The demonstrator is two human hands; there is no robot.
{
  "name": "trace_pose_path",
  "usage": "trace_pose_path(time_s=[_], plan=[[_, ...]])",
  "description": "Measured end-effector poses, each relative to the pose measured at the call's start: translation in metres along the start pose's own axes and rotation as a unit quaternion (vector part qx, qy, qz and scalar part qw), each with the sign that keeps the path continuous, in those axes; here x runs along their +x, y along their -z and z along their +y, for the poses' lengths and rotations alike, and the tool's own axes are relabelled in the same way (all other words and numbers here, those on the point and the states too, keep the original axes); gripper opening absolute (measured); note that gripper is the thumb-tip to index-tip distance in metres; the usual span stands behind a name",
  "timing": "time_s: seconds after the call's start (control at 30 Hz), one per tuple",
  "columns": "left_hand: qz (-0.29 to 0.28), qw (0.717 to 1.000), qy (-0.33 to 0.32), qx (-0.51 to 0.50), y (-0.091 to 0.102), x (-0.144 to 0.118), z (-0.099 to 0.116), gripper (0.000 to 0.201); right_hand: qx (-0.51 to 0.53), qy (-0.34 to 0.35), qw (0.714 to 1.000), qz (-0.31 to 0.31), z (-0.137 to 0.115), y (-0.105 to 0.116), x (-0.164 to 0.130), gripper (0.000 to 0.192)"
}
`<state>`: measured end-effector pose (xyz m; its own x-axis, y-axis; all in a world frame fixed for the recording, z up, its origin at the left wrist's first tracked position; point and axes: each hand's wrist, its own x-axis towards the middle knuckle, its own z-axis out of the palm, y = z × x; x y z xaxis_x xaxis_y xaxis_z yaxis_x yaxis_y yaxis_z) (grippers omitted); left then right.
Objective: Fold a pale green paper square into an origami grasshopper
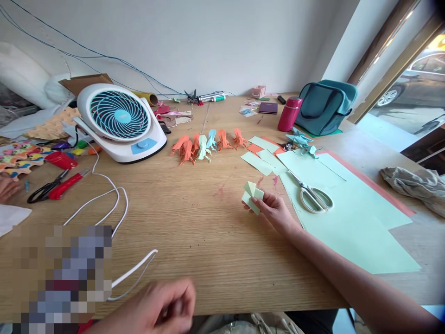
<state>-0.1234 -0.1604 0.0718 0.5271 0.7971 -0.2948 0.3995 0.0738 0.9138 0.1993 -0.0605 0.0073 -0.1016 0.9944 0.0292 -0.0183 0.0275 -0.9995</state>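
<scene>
My right hand (pixel 274 211) reaches out over the wooden table (pixel 194 232) and pinches a small folded piece of light green paper (pixel 252 195) between thumb and fingers. My left hand (pixel 163 308) is blurred at the near table edge, fingers curled in, with nothing visible in it. A row of folded orange and pale blue-green paper figures (pixel 205 144) stands beyond the folded piece. White-handled scissors (pixel 313 195) lie on a large light green sheet (pixel 347 213) just right of my right hand.
A white and blue desk fan (pixel 120 120) stands far left, its white cable (pixel 111 204) looping across the table. Black scissors (pixel 43 190) and a red cutter (pixel 67 183) lie left. A red bottle (pixel 289 113) and teal bag (pixel 325 106) stand far right. Another person's hand (pixel 7 188) shows at the left edge.
</scene>
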Motion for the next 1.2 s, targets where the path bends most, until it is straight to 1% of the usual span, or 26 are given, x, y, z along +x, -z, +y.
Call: trace_pose_path(time_s=[0.03,0.07,0.1,0.13,0.2,0.23,0.3,0.37,0.43,0.47,0.5,0.57,0.6,0.73,0.8,0.93,1.07,1.2], plan=[[-0.013,1.0,0.002,0.007,-0.002,0.019,0.007,0.015,0.0,0.004,1.0,0.001,-0.001,-0.004,-0.001,0.046],[-0.011,0.999,0.009,0.03,-0.005,0.041,0.015,0.016,0.0,0.009,1.0,0.006,-0.002,-0.008,-0.002,0.044],[0.008,0.999,-0.004,0.041,-0.009,0.064,0.022,0.016,-0.002,0.014,1.0,0.014,-0.003,-0.012,-0.003,0.042],[0.037,0.998,-0.037,0.038,-0.014,0.086,0.03,0.018,-0.007,0.021,0.999,0.028,-0.003,-0.015,-0.004,0.04],[0.114,0.987,-0.103,0.038,-0.025,0.125,0.041,0.026,-0.04,0.041,0.996,0.072,-0.003,-0.019,-0.006,0.034],[0.123,0.983,-0.13,0.035,-0.031,0.14,0.043,0.027,-0.075,0.055,0.99,0.102,-0.003,-0.019,-0.006,0.03],[0.109,0.98,-0.162,0.025,-0.041,0.161,0.043,0.028,-0.165,0.084,0.97,0.156,-0.001,-0.017,-0.007,0.024],[0.122,0.976,-0.181,0.012,-0.048,0.175,0.037,0.029,-0.192,0.092,0.96,0.181,0.001,-0.013,-0.005,0.025],[0.18,0.968,-0.174,-0.003,-0.051,0.185,0.027,0.031,-0.17,0.083,0.966,0.178,0.003,-0.012,-0.003,0.029],[0.207,0.965,-0.161,-0.006,-0.051,0.189,0.022,0.032,-0.151,0.076,0.972,0.166,0.005,-0.012,-0.002,0.031],[0.222,0.963,-0.149,-0.014,-0.05,0.193,0.018,0.032,-0.133,0.068,0.977,0.15,0.007,-0.014,-0.002,0.032],[0.217,0.965,-0.142,-0.024,-0.047,0.199,0.009,0.024,-0.103,0.053,0.987,0.114,0.01,-0.019,0.0,0.033],[0.206,0.968,-0.142,-0.029,-0.044,0.201,0.006,0.021,-0.097,0.044,0.989,0.103,0.011,-0.022,0.0,0.034],[0.152,0.975,-0.149,-0.061,-0.034,0.204,-0.005,0.021,-0.102,0.013,0.992,0.069,0.014,-0.03,0.001,0.039],[0.139,0.976,-0.151,-0.077,-0.031,0.205,-0.008,0.02,-0.115,0.0,0.992,0.052,0.015,-0.03,0.002,0.04],[0.142,0.973,-0.165,-0.082,-0.029,0.204,-0.011,0.021,-0.147,-0.015,0.988,0.041,0.016,-0.031,0.001,0.038],[0.147,0.965,-0.208,-0.07,-0.027,0.199,-0.012,0.023,-0.171,-0.028,0.984,0.033,0.011,-0.035,-0.004,0.036],[0.14,0.965,-0.214,-0.056,-0.024,0.194,-0.012,0.027,-0.184,-0.02,0.982,0.027,0.006,-0.038,-0.005,0.037]])
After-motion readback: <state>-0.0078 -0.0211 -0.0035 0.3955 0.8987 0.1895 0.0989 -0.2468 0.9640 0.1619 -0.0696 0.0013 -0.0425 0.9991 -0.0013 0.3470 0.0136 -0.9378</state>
